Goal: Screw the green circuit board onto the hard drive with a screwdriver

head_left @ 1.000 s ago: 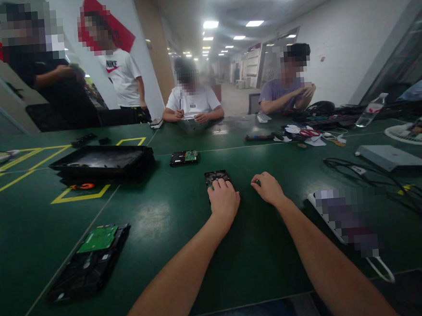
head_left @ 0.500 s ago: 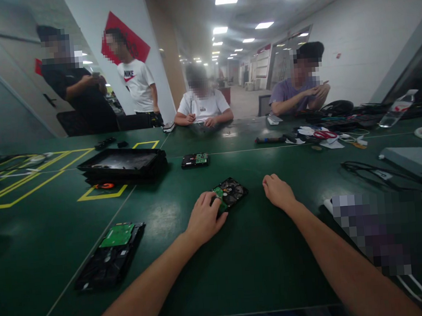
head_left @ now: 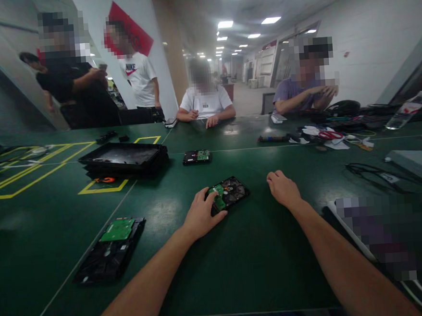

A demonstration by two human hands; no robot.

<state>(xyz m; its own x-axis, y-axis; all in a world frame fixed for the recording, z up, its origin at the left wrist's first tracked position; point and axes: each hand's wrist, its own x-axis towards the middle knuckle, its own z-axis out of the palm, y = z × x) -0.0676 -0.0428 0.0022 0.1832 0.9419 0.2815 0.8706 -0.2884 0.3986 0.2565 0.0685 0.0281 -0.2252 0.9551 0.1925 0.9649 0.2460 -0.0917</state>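
A hard drive point(head_left: 235, 190) lies circuit-board side up on the green table, turned at a slant. My left hand point(head_left: 202, 214) grips its left end, fingers along the far side and thumb at the near edge, covering that end. My right hand point(head_left: 283, 190) rests on the table to the right of the drive, apart from it, with its fingers curled in and nothing visible in them. A second hard drive point(head_left: 111, 254) with a green board lies to the left of my left forearm. Farther back is a third hard drive point(head_left: 196, 157).
Black trays point(head_left: 124, 157) are stacked at the back left, an orange-handled tool point(head_left: 105, 180) beside them. On the right are a blurred-out phone-like object point(head_left: 375, 238), black cables point(head_left: 371, 175), a grey box point(head_left: 415, 164) and a water bottle point(head_left: 406, 110). Several people are across the table.
The hard drive under my left hand has turned slightly, and the hand has shifted a little left with it. My right hand keeps its curled pose. Another person appears at the far left.
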